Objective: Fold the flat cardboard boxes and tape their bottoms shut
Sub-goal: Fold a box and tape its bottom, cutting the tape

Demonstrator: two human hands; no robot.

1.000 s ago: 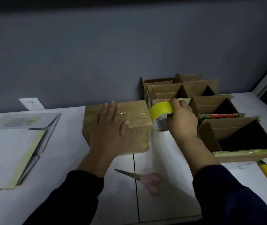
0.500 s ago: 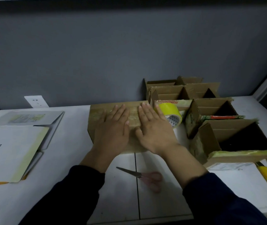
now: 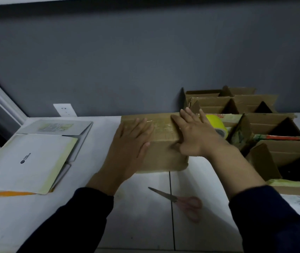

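Brown taped cardboard box (image 3: 161, 143) lies under your hands: left hand (image 3: 132, 143) flat on top, right hand (image 3: 194, 137) spread flat beside it, neither gripping.

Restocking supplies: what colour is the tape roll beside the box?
Yellow tape roll, seen best in the head view.

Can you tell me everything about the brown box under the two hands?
The brown cardboard box is folded into shape and stands on the white table. Its top face is closed, with shiny clear tape running across it. The left hand lies flat on the top. The right hand presses near the right edge, with its thumb on the front side. The bottom front corner looks a little ragged. A yellow tape roll sits just to its right.
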